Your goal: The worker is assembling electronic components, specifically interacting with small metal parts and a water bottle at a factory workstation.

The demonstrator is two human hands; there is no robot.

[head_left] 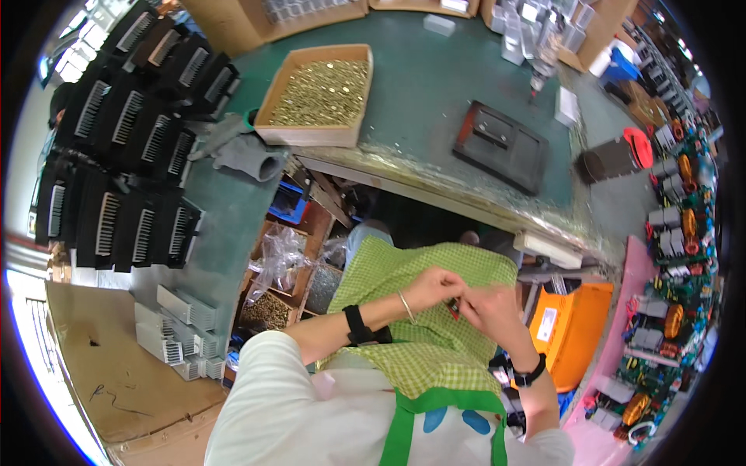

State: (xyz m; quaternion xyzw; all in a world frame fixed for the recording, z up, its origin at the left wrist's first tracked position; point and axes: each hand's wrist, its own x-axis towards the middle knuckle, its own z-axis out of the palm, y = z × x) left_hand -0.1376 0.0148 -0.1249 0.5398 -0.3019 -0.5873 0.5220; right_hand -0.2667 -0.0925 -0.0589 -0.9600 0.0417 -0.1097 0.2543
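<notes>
My left hand (435, 288) and my right hand (491, 311) meet above my lap, over a green checked apron (423, 268). Their fingers are pinched together at the fingertips. Something small, dark and reddish (454, 308) shows beneath them, too small to name. The fingers hide most of what lies between the hands. On the green bench beyond, a flat black plastic part (501, 147) lies with a smaller black piece on it. A shallow cardboard box (365, 116) full of small brass-coloured pieces stands at the bench's front left.
Rows of black finned parts (128, 116) cover the left bench, with grey gloves (241, 151) beside them. Silver heat sinks (183, 334) rest on cardboard at lower left. An orange bin (575, 330) stands right of my lap. Circuit boards (668, 256) line the far right.
</notes>
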